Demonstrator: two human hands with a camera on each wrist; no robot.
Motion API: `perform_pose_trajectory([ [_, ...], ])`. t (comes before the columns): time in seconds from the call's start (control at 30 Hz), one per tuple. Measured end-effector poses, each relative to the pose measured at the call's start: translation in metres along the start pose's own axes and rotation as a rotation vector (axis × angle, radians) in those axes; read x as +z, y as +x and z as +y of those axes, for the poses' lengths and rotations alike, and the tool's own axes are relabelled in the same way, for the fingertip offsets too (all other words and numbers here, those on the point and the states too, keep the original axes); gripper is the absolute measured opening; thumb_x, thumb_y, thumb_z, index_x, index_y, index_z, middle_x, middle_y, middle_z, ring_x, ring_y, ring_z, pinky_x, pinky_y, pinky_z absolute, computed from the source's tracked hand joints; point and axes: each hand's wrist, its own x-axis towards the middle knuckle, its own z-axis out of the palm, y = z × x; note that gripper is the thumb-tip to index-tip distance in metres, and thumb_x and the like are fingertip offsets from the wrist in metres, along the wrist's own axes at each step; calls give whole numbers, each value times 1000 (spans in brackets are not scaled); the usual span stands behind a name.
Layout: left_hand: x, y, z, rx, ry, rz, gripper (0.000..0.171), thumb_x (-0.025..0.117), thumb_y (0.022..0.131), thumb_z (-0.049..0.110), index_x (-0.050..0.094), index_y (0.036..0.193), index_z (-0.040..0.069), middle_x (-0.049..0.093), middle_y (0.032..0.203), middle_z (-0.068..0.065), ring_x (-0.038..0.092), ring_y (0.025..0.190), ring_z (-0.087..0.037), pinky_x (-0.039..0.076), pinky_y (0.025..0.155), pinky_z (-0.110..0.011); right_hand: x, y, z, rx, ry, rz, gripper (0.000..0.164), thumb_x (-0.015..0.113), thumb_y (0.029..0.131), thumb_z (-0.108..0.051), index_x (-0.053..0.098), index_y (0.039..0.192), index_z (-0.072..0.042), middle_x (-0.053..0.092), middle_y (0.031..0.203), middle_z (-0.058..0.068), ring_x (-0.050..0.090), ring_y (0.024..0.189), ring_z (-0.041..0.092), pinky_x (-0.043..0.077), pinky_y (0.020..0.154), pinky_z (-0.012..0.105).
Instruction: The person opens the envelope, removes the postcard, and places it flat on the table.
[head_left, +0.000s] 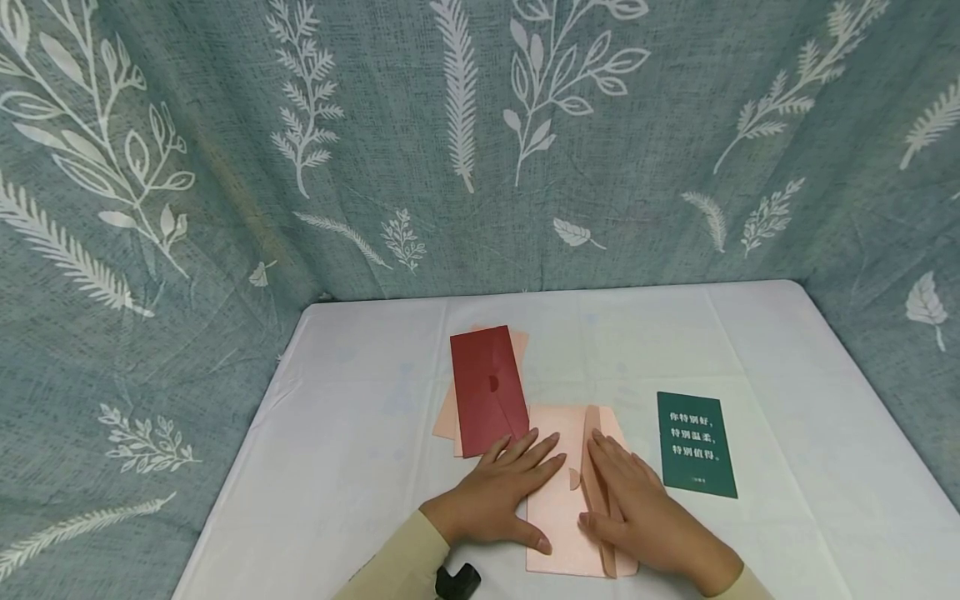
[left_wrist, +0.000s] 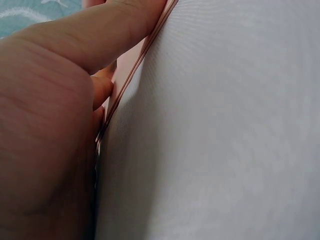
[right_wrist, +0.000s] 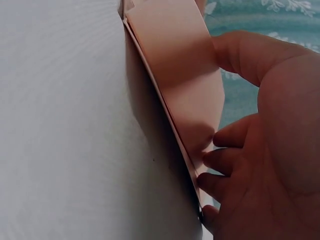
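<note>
A pale pink envelope [head_left: 551, 517] lies on the white table with its flap [head_left: 597, 500] folded partway and standing up a little along the right side. My left hand [head_left: 498, 492] is spread flat, fingers across the envelope's left part and thumb near its lower edge. Over the flap, my right hand [head_left: 637, 508] rests with fingers extended. In the right wrist view its fingertips [right_wrist: 220, 160] and thumb touch the raised pink flap [right_wrist: 185, 90]. Thin layered envelope edges [left_wrist: 135, 75] show beneath the left thumb in the left wrist view.
A dark red envelope [head_left: 491, 392] lies on other pink paper [head_left: 446, 417] left of and behind the pink envelope. To the right is a green card [head_left: 697, 446] with white writing. A small black object [head_left: 459, 581] sits by the left sleeve. Patterned curtains [head_left: 480, 150] surround the table.
</note>
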Motion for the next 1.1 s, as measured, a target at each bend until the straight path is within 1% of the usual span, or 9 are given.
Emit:
perform_pose_trajectory([
  [0.1,1,0,-1,0,-3,-1,113,79,89,71,25,176,22,6,182,7,-1,166,-21,5,129,-55,-1,1,0,-3,5,13,92,76,100,-37,30,168,5,28,175,18,25,161,39,20,124,65],
  [0.33,1,1,-1,-1,-4,0,114,80,88,71,25,176,22,6,182,7,-1,166,-21,5,129,-55,-5,1,0,-20,37,46,90,76,101,-34,31,169,4,33,173,19,31,158,41,24,121,69],
  [0.53,1,1,-1,-2,5,3,114,80,88,70,26,176,22,7,182,7,0,166,-21,5,129,-54,-6,0,2,-35,51,54,91,78,100,-32,30,169,2,33,174,17,32,158,40,26,121,68],
  [0.8,0,1,0,0,-1,3,114,80,87,70,26,175,22,6,182,7,-1,166,-21,5,129,-55,-9,1,5,-44,44,71,85,76,102,-24,32,170,0,33,174,14,35,156,37,34,119,61],
  [1.0,-2,0,0,4,-3,3,114,81,87,70,26,175,21,7,182,6,0,166,-21,5,129,-56,-11,0,6,-64,55,80,81,75,103,-26,36,169,-2,34,174,14,36,156,38,35,117,65],
  [1.1,-3,0,0,5,-9,4,114,81,87,70,27,175,21,7,182,6,0,166,-21,6,129,-55,-11,-1,6,-66,53,86,79,74,105,-27,37,169,-3,36,173,14,37,155,37,35,117,64],
])
